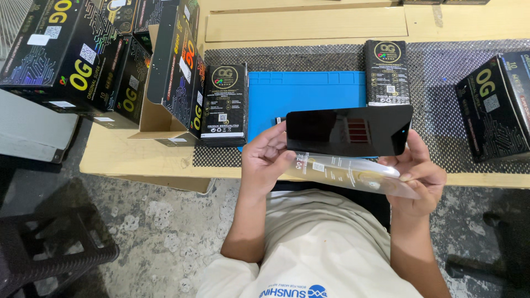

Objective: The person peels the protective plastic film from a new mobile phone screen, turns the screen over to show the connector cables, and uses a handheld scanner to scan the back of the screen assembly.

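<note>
Hands are holding a black glossy screen panel (349, 131) level above the near edge of a wooden table (138, 157), seen from overhead. The left hand (266, 156) is gripping the panel's left end with its fingers curled around the edge, and the right hand (415, 172) is clamping the right end. Beneath the panel, both hands are also pinching a clear plastic sleeve (353, 174), possibly with a printed card inside it, though glare is blurring it. Just beyond the panel, a blue work mat (303, 94) is lying on black mesh matting (441, 83). Two small black packets (223, 104) (387, 73) are resting at the mat's left and far right corners. Black cardboard boxes (72, 52) are stacking up at far left, and another black box (497, 107) is sitting at right.
</note>
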